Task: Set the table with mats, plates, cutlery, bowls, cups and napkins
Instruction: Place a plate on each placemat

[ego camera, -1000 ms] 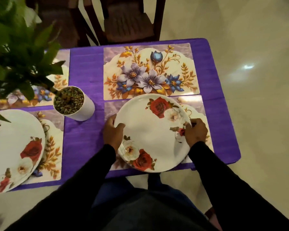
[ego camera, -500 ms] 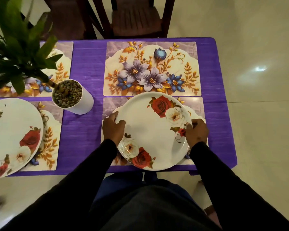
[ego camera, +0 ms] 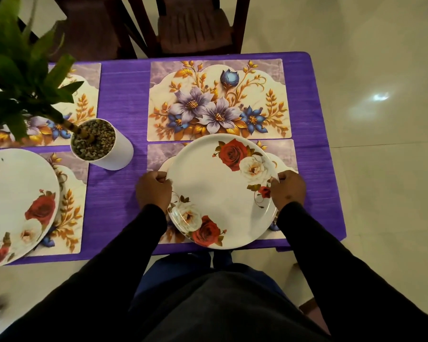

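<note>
Nearest the camera, dark clothing and two black sleeves fill the lower edge, hiding the near rim of the bench (ego camera: 124, 95) in the middle. The left hand (ego camera: 153, 190) grips the rose-patterned plate (ego camera: 220, 191) at its 9 o'clock rim and the right hand (ego camera: 287, 190) grips it at 3 o'clock; on both, the fingers curl round the rim with their tips tucked under and out of sight, so only knuckles and thumbs show. The plate sits over the near mat (ego camera: 284, 154) and covers most of it, leaving the far corners and a strip at 6 o'clock showing; whether the plate rests flat or is held just above cannot be told. At 9 o'clock of the hands, well apart, a second plate (ego camera: 17, 203) lies on another mat (ego camera: 71, 213), its left part cut off by the frame. Just beyond, a white pot (ego camera: 114, 154) filled with pebbles stands on the purple cover, and its green leaves (ego camera: 17, 77) blur across the far-left mat (ego camera: 87, 95), hiding much of that mat. At 12 o'clock of the held plate lies the far mat (ego camera: 218, 102), bare, its near edge just touched by the plate's rim. Beyond the bench a dark wooden chair (ego camera: 195, 25) is cut off at the top. A smeared grey shape at the lower left is too blurred to name.
</note>
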`<state>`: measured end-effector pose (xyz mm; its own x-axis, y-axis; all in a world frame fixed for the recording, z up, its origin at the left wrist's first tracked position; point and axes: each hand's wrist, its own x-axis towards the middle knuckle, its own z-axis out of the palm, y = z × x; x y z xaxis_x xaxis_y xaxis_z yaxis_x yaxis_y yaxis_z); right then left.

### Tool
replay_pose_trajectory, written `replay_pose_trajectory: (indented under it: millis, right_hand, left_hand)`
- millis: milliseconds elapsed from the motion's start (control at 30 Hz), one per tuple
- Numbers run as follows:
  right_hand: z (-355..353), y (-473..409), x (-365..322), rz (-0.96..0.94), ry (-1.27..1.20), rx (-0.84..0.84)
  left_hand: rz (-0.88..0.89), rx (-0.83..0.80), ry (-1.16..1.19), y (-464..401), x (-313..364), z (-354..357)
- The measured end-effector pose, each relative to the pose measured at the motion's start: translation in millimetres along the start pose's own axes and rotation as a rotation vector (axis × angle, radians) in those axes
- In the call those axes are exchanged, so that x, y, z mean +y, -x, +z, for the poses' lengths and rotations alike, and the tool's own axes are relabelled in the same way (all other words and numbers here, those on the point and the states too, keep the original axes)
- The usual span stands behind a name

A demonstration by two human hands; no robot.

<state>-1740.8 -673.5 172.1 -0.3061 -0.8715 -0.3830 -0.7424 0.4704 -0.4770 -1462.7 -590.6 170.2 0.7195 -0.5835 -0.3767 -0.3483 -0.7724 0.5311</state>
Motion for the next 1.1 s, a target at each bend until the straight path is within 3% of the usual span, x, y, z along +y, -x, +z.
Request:
replay_pose_trajectory:
  millis: [1100]
  right_hand:
    - [-5, 11, -12, 0.023, 0.051, -0.021]
  left_hand:
    - [-0.059, -0.045, -0.013, -3, 10, -5]
